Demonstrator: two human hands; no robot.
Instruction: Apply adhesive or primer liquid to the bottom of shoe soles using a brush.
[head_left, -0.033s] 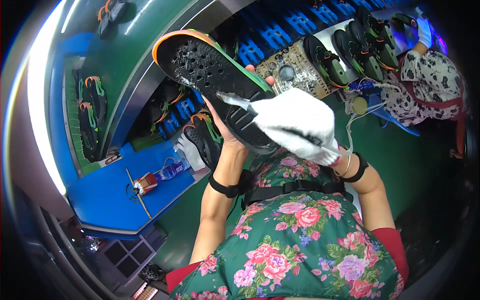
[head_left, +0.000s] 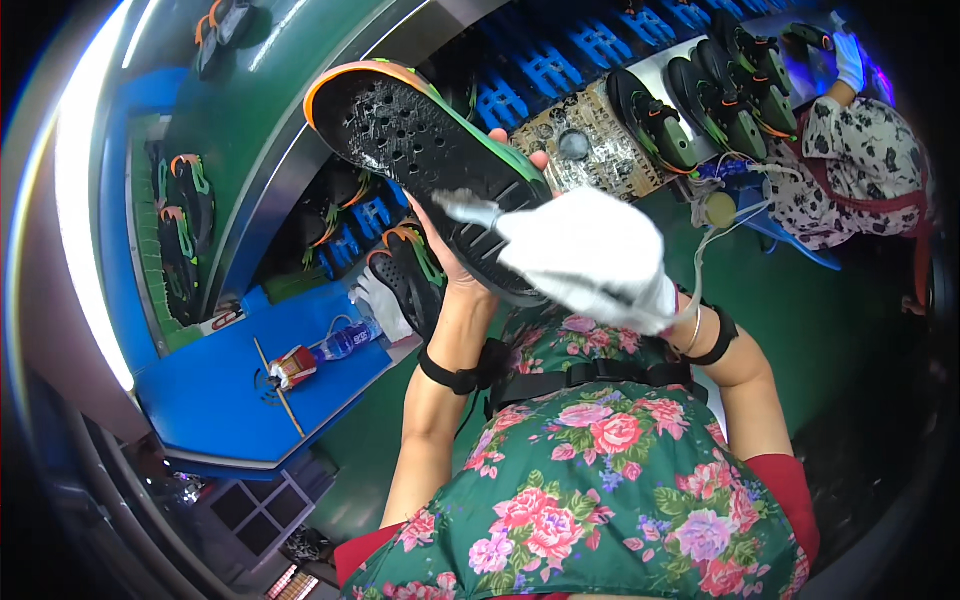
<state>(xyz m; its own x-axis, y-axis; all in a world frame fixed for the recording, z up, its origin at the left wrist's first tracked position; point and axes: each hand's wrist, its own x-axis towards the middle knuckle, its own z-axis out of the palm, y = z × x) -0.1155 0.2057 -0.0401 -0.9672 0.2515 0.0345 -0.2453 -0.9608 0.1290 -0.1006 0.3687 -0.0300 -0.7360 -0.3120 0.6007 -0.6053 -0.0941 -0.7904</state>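
Tilted in front of me is a black shoe sole with an orange and green rim. Small holes run through its toe part, and that surface shines wet. My bare left hand grips it from beneath, its fingertips showing past the far edge. In a white glove, my right hand is closed around a small brush. The brush's greyish tip lies over the middle of the sole; its handle is hidden by the glove. Blur softens the glove and the tip.
A blue table at left carries a bottle, a red carton and a thin stick. Another perforated shoe stands beside it. Rows of shoes and blue racks line the back. At right a co-worker's gloved hand reaches to the line.
My gloved right hand has shifted slightly to the left with the brush tip over the sole. My left hand and the sole stay nearly where they were.
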